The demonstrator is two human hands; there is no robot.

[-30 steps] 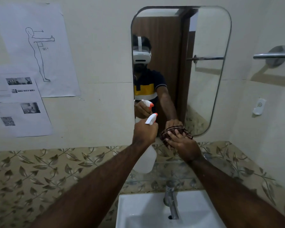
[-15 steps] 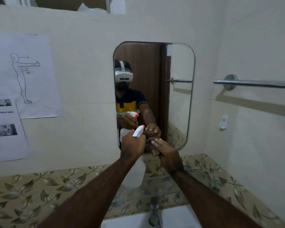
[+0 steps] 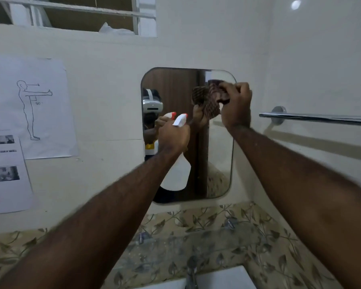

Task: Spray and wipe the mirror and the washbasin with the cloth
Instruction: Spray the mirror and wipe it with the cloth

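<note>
The rounded wall mirror point(image 3: 219, 163) hangs straight ahead above the washbasin. My right hand point(image 3: 237, 105) presses a dark checked cloth point(image 3: 214, 105) against the mirror's upper right part. My left hand point(image 3: 173, 136) grips a white spray bottle point(image 3: 176, 174) with a white and orange nozzle, held in front of the mirror's middle, nozzle pointing at the glass. The white washbasin point(image 3: 223, 278) and its tap point(image 3: 191, 274) show only at the bottom edge. The mirror reflects the person, the bottle and the cloth.
A chrome towel bar point(image 3: 317, 118) juts from the right wall. Paper sheets point(image 3: 29, 109) are stuck to the wall at left. A leaf-patterned tile band point(image 3: 238, 236) runs below the mirror. A window opening point(image 3: 81, 15) sits above.
My right hand has carried the cloth from the mirror's lower edge up to its upper right part. The view has tilted upward. The left hand still holds the bottle at mid-mirror.
</note>
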